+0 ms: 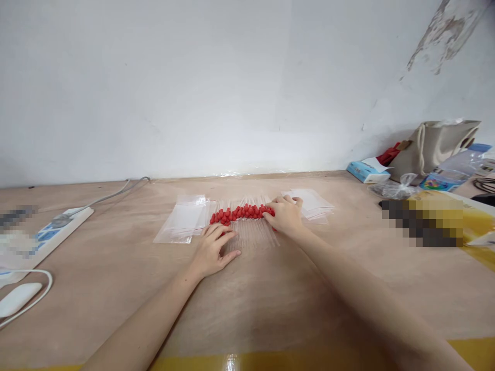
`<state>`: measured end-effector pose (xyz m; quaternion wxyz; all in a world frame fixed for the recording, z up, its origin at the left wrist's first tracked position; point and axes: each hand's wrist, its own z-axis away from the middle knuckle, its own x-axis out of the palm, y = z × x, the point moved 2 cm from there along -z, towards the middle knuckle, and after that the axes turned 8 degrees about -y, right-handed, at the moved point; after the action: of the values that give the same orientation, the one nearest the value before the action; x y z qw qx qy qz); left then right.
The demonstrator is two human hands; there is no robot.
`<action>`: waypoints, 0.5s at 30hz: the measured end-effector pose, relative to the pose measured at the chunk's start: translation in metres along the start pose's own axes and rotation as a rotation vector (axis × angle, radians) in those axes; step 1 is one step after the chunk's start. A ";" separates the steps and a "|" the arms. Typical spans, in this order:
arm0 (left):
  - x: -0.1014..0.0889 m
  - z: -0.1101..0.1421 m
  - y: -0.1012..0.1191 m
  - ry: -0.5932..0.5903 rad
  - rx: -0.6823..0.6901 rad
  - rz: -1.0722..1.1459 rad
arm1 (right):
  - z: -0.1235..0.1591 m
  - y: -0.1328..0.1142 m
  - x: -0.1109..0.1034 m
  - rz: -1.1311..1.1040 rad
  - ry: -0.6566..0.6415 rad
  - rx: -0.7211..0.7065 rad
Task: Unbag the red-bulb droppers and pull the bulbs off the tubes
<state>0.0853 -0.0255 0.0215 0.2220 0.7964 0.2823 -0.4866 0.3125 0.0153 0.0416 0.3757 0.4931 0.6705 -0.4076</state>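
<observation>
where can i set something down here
Bare table lies between the power strip and left hand, and between the forearms. It is crowded around the red pieces, clear strips, plastic bags and right hand, and at far right by the blue box and handled bag.

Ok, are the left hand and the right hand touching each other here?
Apart. The head view shows a plain gap between the left hand and the right hand, with red pieces and thin clear strips visible between them.
</observation>
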 end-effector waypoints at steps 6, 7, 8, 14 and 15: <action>0.003 0.000 -0.004 -0.006 -0.041 -0.022 | -0.013 -0.014 0.014 0.065 -0.107 0.046; 0.003 0.000 -0.005 -0.009 -0.049 -0.023 | -0.015 -0.014 0.016 0.059 -0.118 0.064; 0.003 0.000 -0.005 -0.011 -0.053 -0.023 | -0.016 -0.014 0.017 0.049 -0.123 0.084; 0.002 0.000 -0.004 -0.007 -0.062 0.005 | -0.011 -0.014 0.006 -0.092 0.073 0.168; 0.001 0.000 -0.004 -0.005 -0.063 0.009 | -0.008 -0.013 0.002 -0.126 0.119 0.172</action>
<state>0.0828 -0.0223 0.0198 0.2499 0.7889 0.2935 -0.4786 0.2990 0.0208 0.0453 0.2654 0.5038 0.6838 -0.4563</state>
